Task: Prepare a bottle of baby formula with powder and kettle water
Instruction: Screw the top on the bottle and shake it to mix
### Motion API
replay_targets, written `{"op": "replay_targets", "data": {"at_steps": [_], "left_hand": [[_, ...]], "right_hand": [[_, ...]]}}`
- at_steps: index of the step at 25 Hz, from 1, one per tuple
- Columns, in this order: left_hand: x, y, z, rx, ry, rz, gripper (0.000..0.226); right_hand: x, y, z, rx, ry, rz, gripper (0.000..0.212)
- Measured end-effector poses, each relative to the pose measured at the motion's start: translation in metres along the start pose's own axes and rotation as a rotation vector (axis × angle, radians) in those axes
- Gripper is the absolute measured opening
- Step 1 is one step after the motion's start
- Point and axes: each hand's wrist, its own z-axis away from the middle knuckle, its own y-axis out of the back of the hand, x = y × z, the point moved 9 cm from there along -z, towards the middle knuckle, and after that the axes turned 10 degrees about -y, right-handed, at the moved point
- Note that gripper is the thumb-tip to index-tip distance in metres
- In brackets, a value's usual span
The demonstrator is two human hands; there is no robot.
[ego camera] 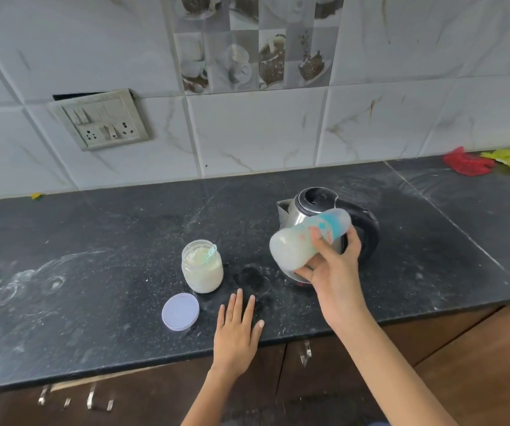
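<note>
My right hand (333,265) grips a baby bottle (299,241) with milky liquid inside, held tilted nearly on its side in the air, its base toward me and its blue cap end pointing away. Right behind it stands a steel kettle (306,207) with a black handle and lid. An open glass jar of white powder (202,267) with a blue scoop in it stands to the left. The jar's pale lid (180,311) lies flat in front of it. My left hand (237,327) rests flat on the counter, fingers spread, holding nothing.
The dark stone counter (93,272) is dusted with white powder smears at the left. Red and yellow cloths (475,161) lie at the back right corner. A switch and socket plate (103,119) sits on the tiled wall. Brown cabinet fronts run below the counter edge.
</note>
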Motion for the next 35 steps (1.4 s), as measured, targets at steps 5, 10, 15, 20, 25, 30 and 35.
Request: {"op": "replay_targets", "data": {"at_steps": [5,10,15,20,25,30,35], "left_hand": [[0.005,0.003,-0.001,0.043,-0.058,0.054,0.05],[0.003,0.001,-0.001,-0.023,-0.009,-0.001,0.064],[0.0,-0.002,-0.001,-0.059,0.016,-0.015,0.064],[-0.001,-0.003,0.0,-0.051,0.016,0.0,0.061],[0.0,-0.003,0.001,-0.045,0.003,-0.004,0.058],[0.001,-0.002,0.0,-0.019,-0.005,0.009,0.061],[-0.001,-0.001,-0.001,-0.022,-0.004,0.014,0.061]], "right_hand": [[0.039,-0.022,0.016,-0.176,-0.174,0.198,0.092],[0.025,-0.028,0.011,-0.331,-0.187,0.101,0.109],[0.028,-0.028,0.017,-0.337,-0.211,0.124,0.066],[0.039,-0.007,0.009,-0.202,-0.398,0.185,0.039],[0.027,-0.011,0.014,-0.253,-0.373,0.381,0.065],[0.005,-0.021,0.008,-0.193,-0.097,0.191,0.08],[0.013,-0.022,0.011,-0.228,-0.099,0.218,0.094]]}}
